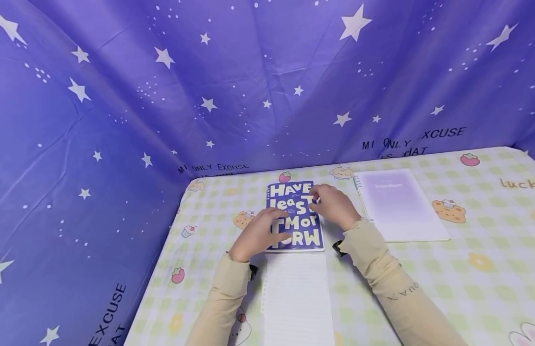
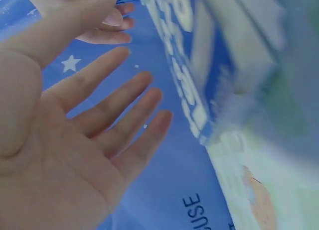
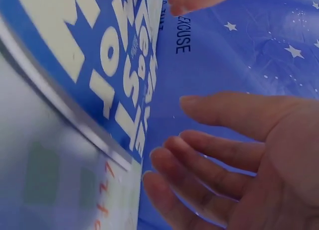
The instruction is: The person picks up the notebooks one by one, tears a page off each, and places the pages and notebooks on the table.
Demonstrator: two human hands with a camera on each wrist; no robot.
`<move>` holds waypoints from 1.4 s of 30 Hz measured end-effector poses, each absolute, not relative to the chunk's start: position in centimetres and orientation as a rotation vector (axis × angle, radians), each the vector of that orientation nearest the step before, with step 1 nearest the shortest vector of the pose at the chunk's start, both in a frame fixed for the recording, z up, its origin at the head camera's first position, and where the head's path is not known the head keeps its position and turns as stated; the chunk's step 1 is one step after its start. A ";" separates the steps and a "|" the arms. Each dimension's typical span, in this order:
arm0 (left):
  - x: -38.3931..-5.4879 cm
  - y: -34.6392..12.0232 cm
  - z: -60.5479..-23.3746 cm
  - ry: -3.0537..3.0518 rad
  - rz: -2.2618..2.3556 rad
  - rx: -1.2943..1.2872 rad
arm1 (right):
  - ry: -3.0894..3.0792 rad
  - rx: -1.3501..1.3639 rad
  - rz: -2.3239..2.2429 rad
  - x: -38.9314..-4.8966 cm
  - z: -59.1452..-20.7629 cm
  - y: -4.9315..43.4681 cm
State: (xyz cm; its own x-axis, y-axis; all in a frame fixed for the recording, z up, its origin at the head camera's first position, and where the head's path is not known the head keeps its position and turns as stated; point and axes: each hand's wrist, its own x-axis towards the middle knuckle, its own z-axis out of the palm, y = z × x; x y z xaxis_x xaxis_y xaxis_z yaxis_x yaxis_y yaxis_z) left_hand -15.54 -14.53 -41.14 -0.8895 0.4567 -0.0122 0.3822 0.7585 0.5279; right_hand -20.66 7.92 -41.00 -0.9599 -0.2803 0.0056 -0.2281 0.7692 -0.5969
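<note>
Blue notebook (image 1: 302,226) lying near the far edge of the tabletop (image 1: 501,288), toward its far left corner, a lined page (image 1: 297,293) stretching from it toward the near edge; over its left side a left hand (image 1: 259,233), over its right a right hand (image 1: 336,206), both with fingers loosely spread, holding nothing; a lilac notebook (image 1: 401,206) lies farther right, near the far edge

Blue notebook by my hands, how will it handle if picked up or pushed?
Lying flat, the blue notebook will likely slide rather than roll or tip. It looks thin, so probably light, and may flex if lifted by one edge.
</note>
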 end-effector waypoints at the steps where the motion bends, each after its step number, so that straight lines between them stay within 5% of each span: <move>1: -15.7 -14.2 -41.0 2.816 0.823 0.688 | 2.887 -0.431 -0.954 -20.6 -40.9 8.3; 25: -16.3 -2.2 -37.1 2.835 0.627 0.958 | 3.017 -0.428 -0.856 -19.3 -38.4 18.9; 42: -14.9 5.5 -38.9 2.786 0.517 1.067 | 3.003 -0.325 -0.901 -18.3 -40.2 25.3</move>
